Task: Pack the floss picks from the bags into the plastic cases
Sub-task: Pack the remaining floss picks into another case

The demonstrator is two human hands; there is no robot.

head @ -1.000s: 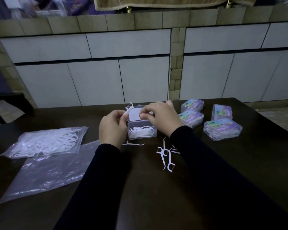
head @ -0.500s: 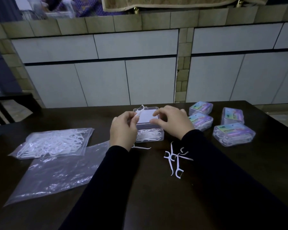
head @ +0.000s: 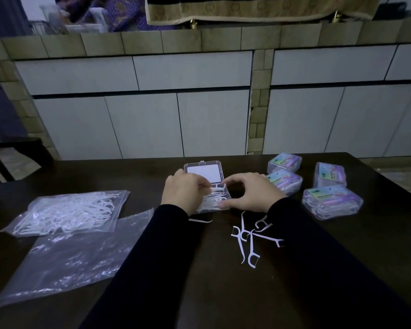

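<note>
Two bags lie at the left of the tabletop [head: 223,293]: full bag [head: 67,213], packed with white picks, overlaps the far edge of flat bag [head: 64,260], which looks nearly empty. Both are thin, limp film; judged slippery, best pinched at the zip edge.

Left hand [head: 182,194] sits at the left wall of open case [head: 220,197], fingers [head: 203,184] curled and pinching a pick [head: 217,189] over the tray. Tray already holds a layer of picks; lid [head: 203,172] stands open at the far side. One stray pick [head: 201,220] lies on the tabletop just beside the left wrist.

Right hand [head: 249,194] braces the case's right side: thumb on the near right corner, fingers arched over to the far right corner. Grasp is on the case itself.

Loose picks [head: 249,238], roughly five, lie crossed in a small heap near the right forearm. Judged very light, stiff in the handle, thin at the floss bow; take hold at mid-handle, not the bow. Crossed ones may snag and lift together.

Four closed cases [head: 331,201] with coloured labels sit at the right, apparently filled. Case plastic is hard and light, so it will slide unless braced.

Step in hand, judged: laying picks into the fifth case.
</note>
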